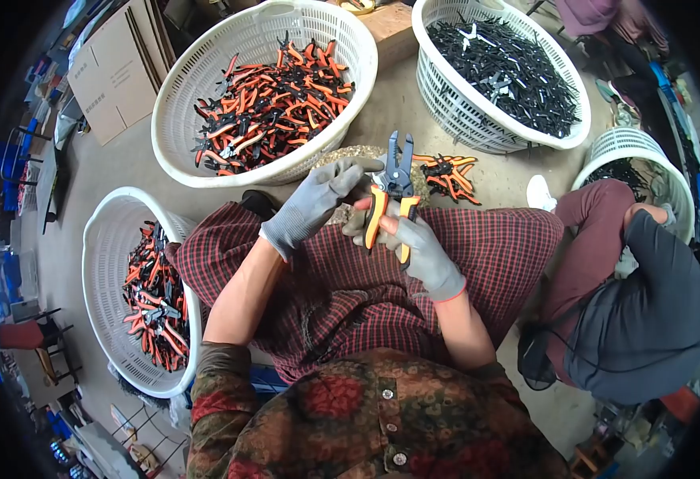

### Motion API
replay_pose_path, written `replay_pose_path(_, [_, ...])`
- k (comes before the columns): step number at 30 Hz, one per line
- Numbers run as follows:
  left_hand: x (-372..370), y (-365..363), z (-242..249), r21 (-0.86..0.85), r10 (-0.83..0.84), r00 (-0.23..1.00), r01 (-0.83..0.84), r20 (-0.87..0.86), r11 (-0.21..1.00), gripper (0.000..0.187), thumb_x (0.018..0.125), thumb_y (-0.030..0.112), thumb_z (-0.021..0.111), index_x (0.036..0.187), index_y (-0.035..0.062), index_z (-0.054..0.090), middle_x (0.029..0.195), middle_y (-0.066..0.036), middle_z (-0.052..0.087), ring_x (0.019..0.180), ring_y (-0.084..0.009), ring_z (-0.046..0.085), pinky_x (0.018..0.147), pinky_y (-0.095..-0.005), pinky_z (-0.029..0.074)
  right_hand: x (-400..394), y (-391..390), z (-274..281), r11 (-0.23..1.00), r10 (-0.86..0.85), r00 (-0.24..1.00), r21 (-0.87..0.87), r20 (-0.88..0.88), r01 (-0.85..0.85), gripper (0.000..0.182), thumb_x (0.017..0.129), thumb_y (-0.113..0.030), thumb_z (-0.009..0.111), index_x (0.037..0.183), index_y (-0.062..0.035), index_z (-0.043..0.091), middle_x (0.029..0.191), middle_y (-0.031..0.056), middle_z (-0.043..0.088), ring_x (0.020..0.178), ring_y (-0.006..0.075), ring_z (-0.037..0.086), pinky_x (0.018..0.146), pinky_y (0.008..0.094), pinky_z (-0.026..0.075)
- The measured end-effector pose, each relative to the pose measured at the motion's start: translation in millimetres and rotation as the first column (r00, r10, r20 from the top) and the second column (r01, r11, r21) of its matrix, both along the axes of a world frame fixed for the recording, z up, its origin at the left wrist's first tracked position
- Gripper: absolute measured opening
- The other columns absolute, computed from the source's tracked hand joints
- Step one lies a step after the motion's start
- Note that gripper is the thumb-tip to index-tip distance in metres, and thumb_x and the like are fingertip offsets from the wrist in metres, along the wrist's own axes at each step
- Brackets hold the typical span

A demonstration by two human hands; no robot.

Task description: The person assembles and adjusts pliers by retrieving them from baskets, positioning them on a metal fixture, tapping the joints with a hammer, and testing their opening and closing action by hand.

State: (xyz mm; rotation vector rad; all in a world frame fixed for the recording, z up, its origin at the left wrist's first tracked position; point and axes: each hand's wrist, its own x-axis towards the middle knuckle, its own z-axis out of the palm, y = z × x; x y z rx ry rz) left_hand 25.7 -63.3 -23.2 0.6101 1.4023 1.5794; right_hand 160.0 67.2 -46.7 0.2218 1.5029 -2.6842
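Pliers (392, 195) with orange handles stand upright over the lap, the right hand (418, 247) closed around the handles, the left hand (318, 199) pinching the blue-grey head. Beyond, white baskets (206, 88) hold more pliers.

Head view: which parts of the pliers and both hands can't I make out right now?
- Pliers: the handle grips are partly covered by the right hand.
- Left hand: its fingers curl behind the tool head; the contact point is hidden.
- Tool jaws: too small to read any detail.
- Small pile of pliers: partly hidden behind the held tool.
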Motion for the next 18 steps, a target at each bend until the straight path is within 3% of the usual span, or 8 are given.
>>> replay_pose_path(1, [-2, 0, -7, 0.049, 0.048, 0.999, -0.048, -0.008, 0.998, 0.044, 0.095, 0.038, 0.046, 0.114, -0.0009, 0.053, 0.075, -0.002, 0.055, 0.061, -0.0092, 0.052, 0.058, -0.0226, 0.042, 0, -1, 4, 0.987, -0.042, 0.999, -0.157, 0.0, 0.042, 0.048, 0.091, -0.026, 0.047, 0.127, 0.0047, 0.042, 0.107, 0.0174, 0.059, 0.106, 0.0278, 0.057, 0.093, 0.0392, 0.044])
replay_pose_path(2, [-3, 0, -15, 0.1, 0.098, 0.995, -0.096, -0.012, 0.99, 0.046, 0.094, 0.04, 0.047, 0.113, -0.0014, 0.052, 0.075, -0.003, 0.056, 0.059, -0.0099, 0.053, 0.057, -0.0228, 0.043, 0, 2, 0, 0.979, -0.011, 1.0, -0.204, -0.02, 0.006, 0.049, 0.091, -0.028, 0.048, 0.127, 0.0044, 0.042, 0.108, 0.0178, 0.059, 0.106, 0.029, 0.057, 0.093, 0.0394, 0.045])
replay_pose_path(5, [-12, -13, -20, 0.073, -0.27, 0.962, 0.266, 0.047, 0.961, 0.049, 0.093, 0.04, 0.049, 0.116, -0.0025, 0.051, 0.08, -0.005, 0.058, 0.063, -0.0122, 0.057, 0.062, -0.0236, 0.047, -1, 7, -3, 0.936, 0.083, 0.993, -0.336, -0.078, -0.104, 0.048, 0.089, -0.033, 0.05, 0.122, 0.0021, 0.046, 0.1, 0.0175, 0.06, 0.098, 0.0315, 0.06, 0.084, 0.0385, 0.048])
replay_pose_path(6, [1, -10, 1, 0.164, -0.29, 0.945, 0.266, 0.149, 0.95, 0.049, 0.093, 0.04, 0.049, 0.118, -0.0013, 0.051, 0.085, -0.005, 0.06, 0.076, -0.0124, 0.059, 0.072, -0.0242, 0.047, 0, 8, -4, 0.934, 0.112, 0.99, -0.331, -0.082, -0.133, 0.045, 0.09, -0.033, 0.049, 0.119, 0.0021, 0.047, 0.097, 0.0173, 0.061, 0.093, 0.0291, 0.061, 0.08, 0.0359, 0.049])
replay_pose_path(9, [7, -9, -2, 0.043, -0.109, 0.99, 0.105, 0.094, 0.994, 0.046, 0.092, 0.039, 0.052, 0.117, 0.0004, 0.053, 0.091, -0.003, 0.061, 0.085, -0.0112, 0.057, 0.079, -0.0245, 0.045, 7, 5, -3, 0.946, 0.124, 0.992, -0.303, 0.012, -0.114, 0.036, 0.092, -0.033, 0.047, 0.106, 0.0006, 0.051, 0.081, 0.0138, 0.064, 0.073, 0.0225, 0.064, 0.061, 0.0268, 0.046])
replay_pose_path(11, [4, -9, -2, 0.001, -0.114, 0.99, 0.114, 0.083, 0.993, 0.043, 0.091, 0.037, 0.054, 0.114, 0.0011, 0.056, 0.093, -0.002, 0.061, 0.087, -0.0101, 0.056, 0.08, -0.0241, 0.044, 7, 2, 0, 0.949, 0.161, 0.987, -0.279, 0.015, -0.15, 0.037, 0.092, -0.033, 0.047, 0.105, 0.0006, 0.051, 0.08, 0.0126, 0.063, 0.072, 0.0217, 0.064, 0.06, 0.0258, 0.046])
replay_pose_path(14, [6, -4, 5, 0.159, -0.073, 0.997, 0.077, -0.026, 0.984, 0.037, 0.09, 0.034, 0.057, 0.107, 0.0015, 0.06, 0.094, -0.001, 0.061, 0.083, -0.0098, 0.056, 0.077, -0.0242, 0.044, 6, -3, 2, 0.938, 0.199, 0.98, -0.291, 0.009, -0.188, 0.034, 0.091, -0.031, 0.048, 0.103, 0.0001, 0.053, 0.077, 0.0104, 0.062, 0.071, 0.0212, 0.064, 0.06, 0.0257, 0.047])
replay_pose_path(18, [5, -8, 4, 0.08, -0.059, 0.996, 0.053, 0.074, 0.995, 0.034, 0.09, 0.033, 0.059, 0.102, 0.0011, 0.062, 0.089, 0.0, 0.062, 0.078, -0.0066, 0.053, 0.07, -0.0245, 0.046, 5, -6, 0, 0.945, 0.241, 0.966, -0.253, 0.099, -0.209, 0.029, 0.091, -0.027, 0.049, 0.1, 0.0005, 0.052, 0.075, 0.0102, 0.058, 0.07, 0.0227, 0.061, 0.064, 0.0303, 0.048])
